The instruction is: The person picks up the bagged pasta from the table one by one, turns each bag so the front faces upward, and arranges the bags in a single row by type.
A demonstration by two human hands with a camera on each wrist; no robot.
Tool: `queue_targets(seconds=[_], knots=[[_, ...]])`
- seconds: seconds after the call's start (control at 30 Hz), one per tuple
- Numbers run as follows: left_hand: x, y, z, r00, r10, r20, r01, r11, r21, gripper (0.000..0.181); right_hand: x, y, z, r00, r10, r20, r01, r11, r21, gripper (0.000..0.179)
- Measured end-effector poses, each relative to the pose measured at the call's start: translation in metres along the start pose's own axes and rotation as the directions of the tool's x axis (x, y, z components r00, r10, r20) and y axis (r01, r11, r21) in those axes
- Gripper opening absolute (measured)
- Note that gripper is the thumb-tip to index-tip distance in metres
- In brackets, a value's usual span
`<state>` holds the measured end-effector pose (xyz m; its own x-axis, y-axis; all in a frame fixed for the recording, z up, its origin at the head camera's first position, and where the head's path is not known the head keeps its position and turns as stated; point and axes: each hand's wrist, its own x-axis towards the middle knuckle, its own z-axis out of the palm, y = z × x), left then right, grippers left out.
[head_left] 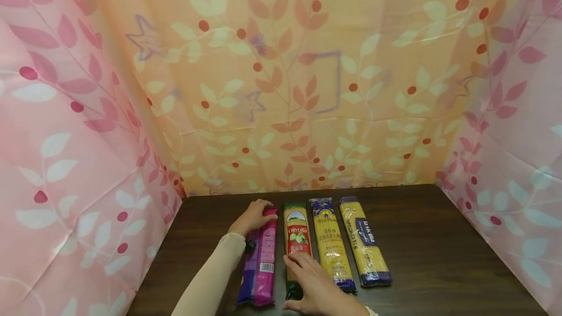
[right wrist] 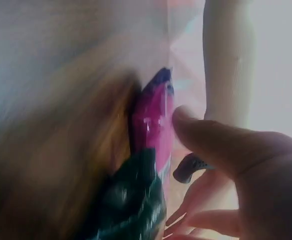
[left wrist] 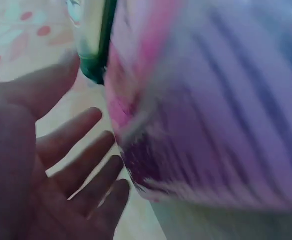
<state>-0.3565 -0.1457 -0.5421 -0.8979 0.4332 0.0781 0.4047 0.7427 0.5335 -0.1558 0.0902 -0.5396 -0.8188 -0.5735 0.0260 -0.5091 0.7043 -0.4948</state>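
Note:
A pink-and-purple pack (head_left: pixel 266 282) lies lengthwise on the dark table. My left hand (head_left: pixel 252 219) is at its far end, fingers spread and fairly straight; in the left wrist view the fingertips come right up to the pack's edge (left wrist: pixel 136 175). To its right lies a green-ended Olivoila spaghetti pack (head_left: pixel 296 223). My right hand (head_left: pixel 313 284) reaches over that pack's near half, fingers extended and thumb apart, covering part of it. The right wrist view shows its dark green end (right wrist: pixel 131 200) beside the thumb (right wrist: pixel 205 135).
Two more spaghetti packs lie to the right: a yellow one with blue ends (head_left: pixel 331 243) and a La Sicilia pack (head_left: pixel 364 243), slightly slanted. The dark wooden table (head_left: pixel 430 252) meets a floral orange curtain (head_left: pixel 281 111) behind, with pink floral curtains (head_left: pixel 79 160) at the sides.

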Motion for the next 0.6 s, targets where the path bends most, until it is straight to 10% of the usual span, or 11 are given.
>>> queue_targets(seconds=[0.3, 0.6], knots=[[-0.006, -0.007, 0.001, 0.997, -0.072, 0.018, 0.07, 0.991, 0.115, 0.076, 0.017, -0.01, 0.015, 0.994, -0.099, -0.035, 0.096, 0.991, -0.096, 0.1], [-0.005, -0.004, 0.0, 0.989, -0.145, 0.019, 0.144, 0.988, 0.059, 0.072, 0.028, -0.016, 0.026, 0.998, -0.039, -0.043, 0.032, 0.989, -0.145, 0.108]])
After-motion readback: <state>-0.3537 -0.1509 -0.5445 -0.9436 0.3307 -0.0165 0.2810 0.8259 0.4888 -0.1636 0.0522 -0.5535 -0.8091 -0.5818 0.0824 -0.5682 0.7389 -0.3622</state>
